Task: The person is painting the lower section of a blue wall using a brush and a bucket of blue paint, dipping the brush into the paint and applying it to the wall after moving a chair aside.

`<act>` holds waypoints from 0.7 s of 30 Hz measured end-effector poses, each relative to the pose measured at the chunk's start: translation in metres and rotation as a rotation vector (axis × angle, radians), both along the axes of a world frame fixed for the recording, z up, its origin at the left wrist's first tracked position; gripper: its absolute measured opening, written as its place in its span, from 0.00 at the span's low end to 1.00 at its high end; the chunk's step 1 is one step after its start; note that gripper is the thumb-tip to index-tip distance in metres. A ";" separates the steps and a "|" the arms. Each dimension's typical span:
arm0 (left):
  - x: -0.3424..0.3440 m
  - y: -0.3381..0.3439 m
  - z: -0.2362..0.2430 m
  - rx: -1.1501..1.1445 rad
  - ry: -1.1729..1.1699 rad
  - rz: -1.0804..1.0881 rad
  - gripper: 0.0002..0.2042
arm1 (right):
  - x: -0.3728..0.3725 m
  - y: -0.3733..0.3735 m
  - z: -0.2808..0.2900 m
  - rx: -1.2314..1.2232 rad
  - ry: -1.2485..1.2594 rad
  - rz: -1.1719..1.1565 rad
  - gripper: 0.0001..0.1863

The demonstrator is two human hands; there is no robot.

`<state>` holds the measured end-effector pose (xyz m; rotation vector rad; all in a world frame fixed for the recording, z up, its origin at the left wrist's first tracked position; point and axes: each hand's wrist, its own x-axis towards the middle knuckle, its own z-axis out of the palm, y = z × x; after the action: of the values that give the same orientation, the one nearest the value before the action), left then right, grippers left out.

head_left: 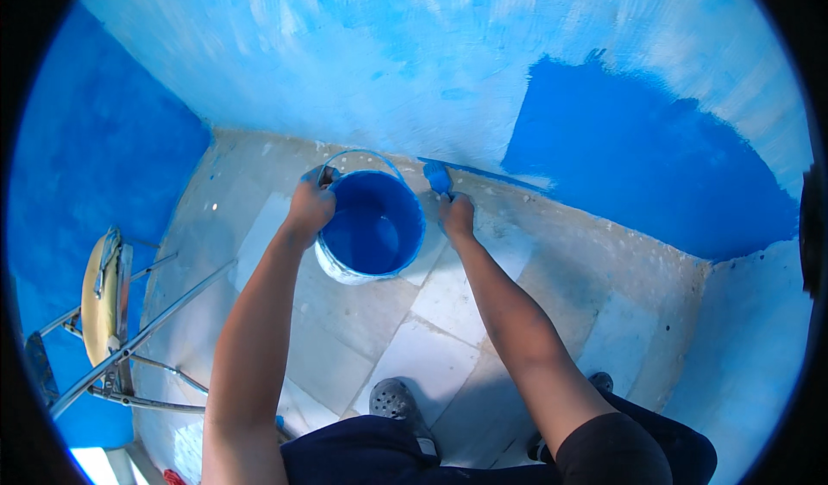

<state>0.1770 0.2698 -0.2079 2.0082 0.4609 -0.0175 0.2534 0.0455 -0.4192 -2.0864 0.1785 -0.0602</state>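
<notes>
1. Paint bucket [379, 188] is our landmark: it is near the foot of the pale blue wall [371, 62], its open mouth facing up toward us, its inside coated deep blue. We cannot tell whether its base rests on the tiled floor [423, 360].
2. Well to the bucket's left, we see a deep blue wall [95, 140], and in front of it a metal-legged chair [99, 299] with a yellowish panel on edge.
3. At the bucket's left side is our left hand [312, 204], its fingers clamped on the bucket's edge where the raised handle [364, 151] meets it; we cannot tell how much of the handle they take in.
4. Below the bucket, nearer our body, a grey perforated clog [397, 401] covers our foot.
5. Just right of the bucket, a paintbrush [437, 177] with blue bristles points toward the wall's foot; we cannot tell if it touches.
6. Our right hand [458, 214], also just right of the bucket, has its fingers closed around the brush's handle.
7. Well right of the bucket, a deep blue patch [638, 161] covers part of the wall.
</notes>
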 end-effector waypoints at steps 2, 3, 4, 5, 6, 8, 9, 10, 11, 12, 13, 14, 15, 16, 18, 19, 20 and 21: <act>-0.001 -0.004 0.002 0.006 -0.014 -0.014 0.13 | 0.005 -0.013 -0.009 0.001 0.058 -0.060 0.18; -0.001 0.000 0.002 -0.018 -0.048 -0.045 0.13 | 0.009 -0.025 -0.013 0.032 0.055 -0.078 0.18; -0.004 0.004 0.000 -0.043 -0.072 -0.073 0.13 | 0.009 -0.039 -0.019 0.063 0.063 -0.093 0.18; -0.005 0.003 -0.001 -0.061 -0.063 -0.081 0.13 | 0.006 -0.057 -0.024 0.090 0.068 -0.114 0.18; -0.004 0.002 -0.002 -0.079 -0.054 -0.089 0.14 | 0.002 -0.075 -0.029 0.051 0.004 -0.193 0.17; -0.005 0.006 -0.005 -0.080 -0.064 -0.103 0.15 | -0.012 -0.114 -0.026 0.225 0.037 -0.204 0.17; -0.007 0.005 -0.008 -0.091 -0.050 -0.084 0.15 | -0.018 -0.133 -0.024 0.311 0.053 -0.207 0.16; -0.004 -0.004 -0.002 -0.112 -0.045 -0.081 0.15 | -0.022 -0.161 -0.023 0.316 0.024 -0.240 0.16; -0.003 -0.008 0.001 -0.124 -0.041 -0.071 0.15 | -0.024 -0.181 -0.022 0.330 -0.005 -0.266 0.16; -0.003 -0.008 -0.002 -0.156 -0.051 -0.086 0.15 | -0.028 -0.202 -0.021 0.347 0.025 -0.299 0.15; -0.002 -0.008 0.000 -0.147 -0.051 -0.101 0.14 | -0.033 -0.219 -0.017 0.372 0.052 -0.329 0.13; -0.002 -0.005 -0.001 -0.135 -0.048 -0.108 0.14 | -0.038 -0.222 -0.012 0.398 0.083 -0.354 0.12; -0.002 -0.003 -0.003 -0.123 -0.046 -0.115 0.14 | -0.045 -0.223 -0.008 0.456 0.081 -0.404 0.12; -0.002 -0.002 -0.004 -0.100 -0.051 -0.124 0.14 | -0.054 -0.224 0.001 0.514 0.079 -0.452 0.13; 0.000 0.002 -0.006 -0.054 -0.061 -0.139 0.13 | -0.060 -0.219 0.003 0.528 0.040 -0.511 0.15; 0.002 -0.002 -0.005 -0.055 -0.057 -0.144 0.13 | -0.063 -0.221 -0.004 0.474 -0.002 -0.534 0.15; 0.004 -0.005 -0.004 -0.055 -0.053 -0.149 0.13 | -0.066 -0.225 -0.009 0.420 -0.043 -0.556 0.15; 0.005 -0.008 -0.003 -0.055 -0.049 -0.155 0.13 | -0.071 -0.226 -0.016 0.464 -0.054 -0.555 0.14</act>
<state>0.1818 0.2621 -0.2104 1.9819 0.2707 -0.0760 0.1828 -0.1804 -0.4353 -1.5225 0.6693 -0.3732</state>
